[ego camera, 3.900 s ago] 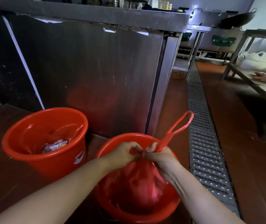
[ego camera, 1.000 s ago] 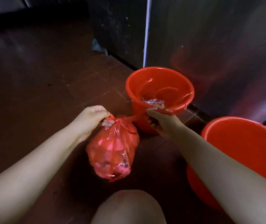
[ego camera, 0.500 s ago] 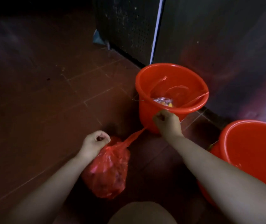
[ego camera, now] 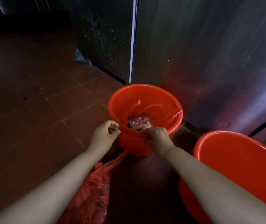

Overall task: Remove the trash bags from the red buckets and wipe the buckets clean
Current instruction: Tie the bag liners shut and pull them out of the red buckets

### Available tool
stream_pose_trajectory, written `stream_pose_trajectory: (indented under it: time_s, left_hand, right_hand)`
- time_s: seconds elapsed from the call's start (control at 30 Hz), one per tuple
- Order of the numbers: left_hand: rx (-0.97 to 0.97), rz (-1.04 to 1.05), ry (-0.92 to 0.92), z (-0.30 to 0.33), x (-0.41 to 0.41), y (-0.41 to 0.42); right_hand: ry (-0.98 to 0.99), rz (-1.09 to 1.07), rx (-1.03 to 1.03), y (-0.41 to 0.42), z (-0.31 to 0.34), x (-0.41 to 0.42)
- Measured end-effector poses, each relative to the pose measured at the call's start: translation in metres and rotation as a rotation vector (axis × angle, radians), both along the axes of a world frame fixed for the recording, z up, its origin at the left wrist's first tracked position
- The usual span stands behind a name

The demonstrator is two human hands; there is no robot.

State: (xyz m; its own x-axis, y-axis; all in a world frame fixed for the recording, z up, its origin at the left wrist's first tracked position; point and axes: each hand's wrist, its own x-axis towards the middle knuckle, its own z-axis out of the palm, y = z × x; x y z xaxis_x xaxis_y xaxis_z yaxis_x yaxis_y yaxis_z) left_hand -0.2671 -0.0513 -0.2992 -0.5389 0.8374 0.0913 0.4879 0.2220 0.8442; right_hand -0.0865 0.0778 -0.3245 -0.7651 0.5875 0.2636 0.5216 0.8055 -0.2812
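Glossy plastic bucket (ego camera: 135,147), brushed-metal cabinet (ego camera: 210,46)

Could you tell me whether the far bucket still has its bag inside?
Yes: the far bucket holds its red liner, with trash at the bottom.

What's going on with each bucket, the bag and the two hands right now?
far bucket: upright, red liner and some trash inside.
near bucket: upright, no bag seen in the visible part.
tied bag: full, lying on the floor.
left hand: fingers curled beside the far bucket's rim; grip unclear.
right hand: at the far bucket's near rim, fingers blurred.
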Motion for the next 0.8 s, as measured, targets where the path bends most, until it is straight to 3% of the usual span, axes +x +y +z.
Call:
stream_pose_trajectory:
  time_s: [0.17,0.37,0.5,0.63,0.67,0.73,0.8]
  left_hand:
    - [-0.075,-0.024,0.325,0.004,0.018,0.007]
    - [-0.166,-0.189,0.575,0.004,0.038,0.003]
    - [-0.098,-0.184,0.585,0.001,0.041,-0.01]
    - [-0.092,-0.171,0.557,0.003,0.04,-0.018]
    - [-0.092,-0.166,0.551,0.003,0.039,-0.018]
    - [-0.092,-0.163,0.531,0.005,0.04,-0.019]
    - [-0.076,-0.156,0.488,0.008,0.042,-0.019]
  right_hand:
    - [-0.132,0.159,-0.152,-0.02,0.01,0.04]
    - [-0.283,0.257,-0.286,-0.061,0.024,0.073]
    - [-0.348,0.318,-0.335,-0.074,0.024,0.09]
    - [-0.294,0.32,-0.395,-0.065,0.032,0.099]
    - [-0.21,0.316,-0.343,-0.06,0.033,0.099]
    - [-0.023,0.277,-0.047,-0.04,0.034,0.101]
    - [-0.055,0.11,0.275,-0.015,0.034,0.104]
